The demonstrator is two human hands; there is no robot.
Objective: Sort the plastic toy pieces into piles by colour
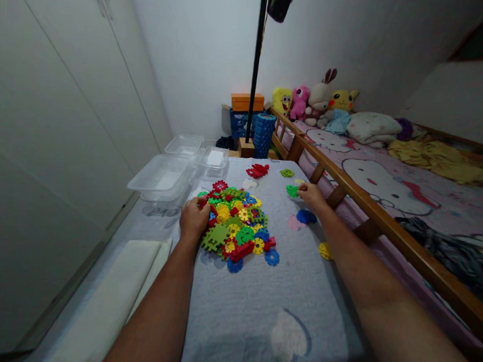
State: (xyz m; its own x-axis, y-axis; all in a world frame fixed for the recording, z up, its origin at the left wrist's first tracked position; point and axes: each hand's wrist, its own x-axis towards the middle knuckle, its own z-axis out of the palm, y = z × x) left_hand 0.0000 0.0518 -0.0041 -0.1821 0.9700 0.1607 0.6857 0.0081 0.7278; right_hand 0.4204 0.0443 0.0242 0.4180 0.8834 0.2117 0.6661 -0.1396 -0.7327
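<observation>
Touching pieces (292, 191) | hands (192, 218) (311, 196): 2 | mixed pile (237, 223): 1 | red cluster (258, 171): 1

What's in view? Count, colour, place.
Interlocking pieces: uncountable, multicoloured, central pile
Red pieces: several, red, far end
Lime pieces: uncounted, lime, far right
Green pieces: uncounted, green, right side
Blue pieces: uncounted, blue, right side
Yellow pieces: uncounted, yellow, right edge
Printed cloth: one, grey, beneath pieces
Clear containers: several, transparent, left
Folded cloth: one, pale, left
Foam roller: one, blue, back
Orange box: one, orange, back
Blue box: one, blue, back
Pole: one, black, back
Plush toys: several, multicoloured, back right
Hello Kitty sheet: one, pink, right
Bed rail: one, brown, right
Wardrobe: one, white, left
Left hand: one, at interlocking pieces
Right hand: one, at green pieces
</observation>
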